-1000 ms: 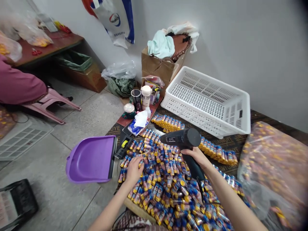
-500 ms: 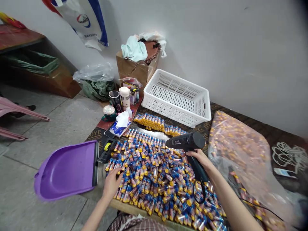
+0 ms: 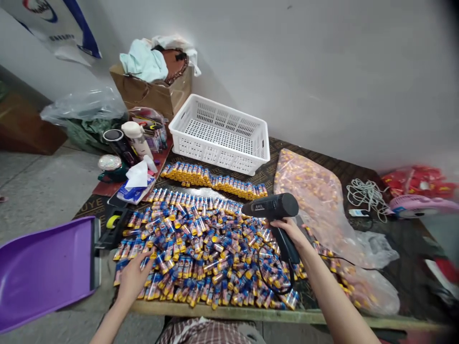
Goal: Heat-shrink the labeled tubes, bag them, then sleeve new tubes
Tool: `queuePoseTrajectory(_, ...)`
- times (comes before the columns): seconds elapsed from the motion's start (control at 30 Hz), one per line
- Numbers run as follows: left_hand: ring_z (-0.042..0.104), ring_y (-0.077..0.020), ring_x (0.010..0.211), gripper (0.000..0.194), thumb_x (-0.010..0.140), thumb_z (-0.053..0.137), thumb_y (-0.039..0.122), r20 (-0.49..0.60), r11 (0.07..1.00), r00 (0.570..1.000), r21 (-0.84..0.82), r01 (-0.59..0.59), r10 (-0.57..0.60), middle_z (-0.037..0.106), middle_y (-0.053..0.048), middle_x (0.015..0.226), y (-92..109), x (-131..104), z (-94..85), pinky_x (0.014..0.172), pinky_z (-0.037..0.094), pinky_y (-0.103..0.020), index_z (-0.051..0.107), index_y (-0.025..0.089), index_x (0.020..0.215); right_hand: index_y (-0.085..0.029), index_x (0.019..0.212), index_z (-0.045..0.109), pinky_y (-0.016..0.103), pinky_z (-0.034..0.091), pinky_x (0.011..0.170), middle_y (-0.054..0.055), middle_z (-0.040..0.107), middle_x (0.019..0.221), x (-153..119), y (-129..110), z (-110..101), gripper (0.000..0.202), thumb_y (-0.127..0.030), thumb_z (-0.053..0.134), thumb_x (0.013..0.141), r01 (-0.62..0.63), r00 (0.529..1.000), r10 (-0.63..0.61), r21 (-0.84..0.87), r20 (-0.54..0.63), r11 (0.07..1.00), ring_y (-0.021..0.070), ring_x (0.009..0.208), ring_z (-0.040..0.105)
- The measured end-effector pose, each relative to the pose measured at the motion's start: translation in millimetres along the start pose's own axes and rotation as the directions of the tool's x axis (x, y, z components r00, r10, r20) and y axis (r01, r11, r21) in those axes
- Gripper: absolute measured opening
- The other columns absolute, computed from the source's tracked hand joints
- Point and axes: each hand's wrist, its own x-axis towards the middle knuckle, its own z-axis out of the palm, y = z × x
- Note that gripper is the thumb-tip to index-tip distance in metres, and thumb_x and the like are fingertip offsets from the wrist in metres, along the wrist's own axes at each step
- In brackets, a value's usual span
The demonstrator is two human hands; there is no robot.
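My right hand [image 3: 292,234] is wrapped around the handle of a black hair dryer [image 3: 270,206]. Its nozzle points left, above a wide pile of small clear tubes [image 3: 201,248] with blue and yellow ends. At the pile's left edge, my left hand [image 3: 133,277] rests on some tubes, thumb and fingers apart; parts of the fingers are hidden. Behind the loose pile stands a row of upright tubes [image 3: 179,197], and past that are neatly stacked tubes [image 3: 190,174]. The dryer's black cord [image 3: 258,265] loops down over the pile.
A white plastic crate [image 3: 215,154] stands at the back. To the right lie a clear bag of tubes [image 3: 308,186], a coiled white cable [image 3: 366,196] and a pink fan [image 3: 419,204]. On the left are a tape dispenser [image 3: 114,227], purple dustpan [image 3: 50,267], tissues [image 3: 136,184] and bottles [image 3: 134,136].
The view has swung to the right, bringing in the pink fan and red packets. Both hands stay near the same places on the pile, the right still holding the hair dryer.
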Motion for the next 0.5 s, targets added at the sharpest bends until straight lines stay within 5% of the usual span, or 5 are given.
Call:
queuePoseTrajectory(0.17, 0.067, -0.026, 0.082, 0.04, 0.068, 0.047, 0.049, -0.066, 0.997, 0.995, 0.028, 0.078, -0.076, 0.072, -0.008, 0.089, 27, -46, 33.3, 0.073, 0.052, -0.033, 0.067, 0.019, 0.084, -0.014, 0.072, 0.063, 0.026, 0.044, 0.044, 0.006, 0.069, 0.066, -1, 24, -63, 0.025, -0.034, 0.068, 0.058, 0.053, 0.996, -0.059, 0.08, 0.072, 0.995, 0.0149, 0.045, 0.057)
queuePoseTrajectory(0.33, 0.066, -0.0263, 0.084, 0.04, 0.07, 0.046, 0.048, -0.096, 0.998, 0.994, 0.014, 0.059, -0.058, 0.072, -0.01, 0.089, 94, -105, 90.2, 0.078, 0.051, -0.036, 0.067, 0.017, 0.086, -0.015, 0.076, 0.062, 0.026, 0.045, 0.044, 0.006, 0.069, 0.069, -13, 53, -138, 0.029, -0.035, 0.07, 0.057, 0.06, 0.996, -0.071, 0.155, 0.062, 0.986, 0.0151, 0.047, 0.058)
queuePoseTrajectory(0.5, 0.064, -0.0249, 0.093, 0.033, 0.075, 0.047, 0.042, -0.002, 0.994, 0.994, 0.017, -0.106, 0.106, 0.07, -0.009, 0.095, 173, -136, 145.7, 0.085, 0.049, -0.038, 0.066, 0.019, 0.089, -0.02, 0.09, 0.064, 0.029, 0.049, 0.046, 0.008, 0.07, 0.086, -79, 48, -261, 0.037, -0.039, 0.072, 0.059, 0.097, 0.995, -0.094, 0.104, -0.033, 0.99, 0.017, 0.054, 0.06)
